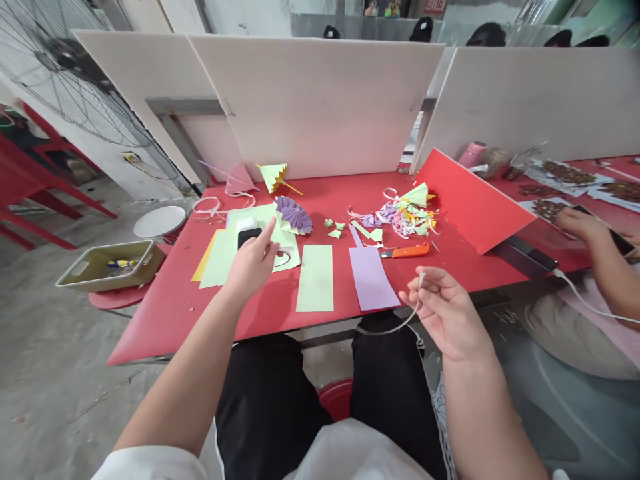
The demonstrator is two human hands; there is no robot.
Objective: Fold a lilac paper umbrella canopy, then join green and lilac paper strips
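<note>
My left hand [254,259] hovers over the green sheets at the table's left, index finger stretched out toward the folded purple paper fan [294,215]. Just behind that hand lies a black object [249,237]. My right hand [445,303] is raised near the front edge, pinching one end of a thin pale strip [387,331] that curves down over my lap. Between the hands, a green paper rectangle [315,279] and a purple paper piece [373,279] lie flat. An orange cutter [410,251] rests behind the purple piece.
Paper scraps [407,217] are heaped at the back, beside a leaning red board [473,200]. Folded cones [273,177] stand back left. At right, another person's hand [583,223] holds a phone. A bin [107,265] sits left of the red table [165,327].
</note>
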